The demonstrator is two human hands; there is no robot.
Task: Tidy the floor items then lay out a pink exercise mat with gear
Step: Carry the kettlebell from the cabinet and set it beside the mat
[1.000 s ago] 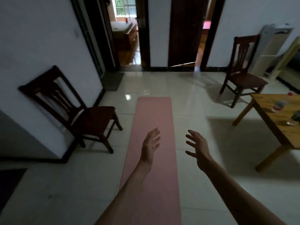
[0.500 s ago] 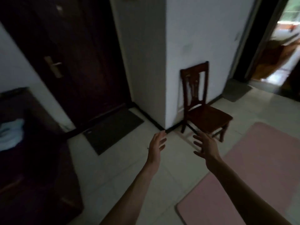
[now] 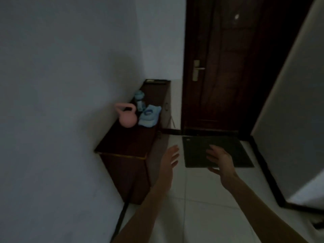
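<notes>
From the head view, both arms reach forward over the pale tiled floor (image 3: 206,207). The left hand (image 3: 171,157) and the right hand (image 3: 220,159) hang in the air with fingers loosely spread, holding nothing and well apart from each other. Ahead on the left, a low dark wooden cabinet (image 3: 126,165) stands against the wall. On its top sit a pink kettlebell (image 3: 127,116), a blue bottle (image 3: 139,99) behind it, and a folded light-blue cloth (image 3: 149,116) just beside the kettlebell, with a small ring-like thing lying on it. A dark doormat (image 3: 242,151) lies before a dark door (image 3: 228,67).

The pink mat is not in this view. The step in hand looks like fetching the gear. The next move likely calls for closing on the cabinet and taking the kettlebell by its handle with a firm wrap, since it is probably heavy.
</notes>
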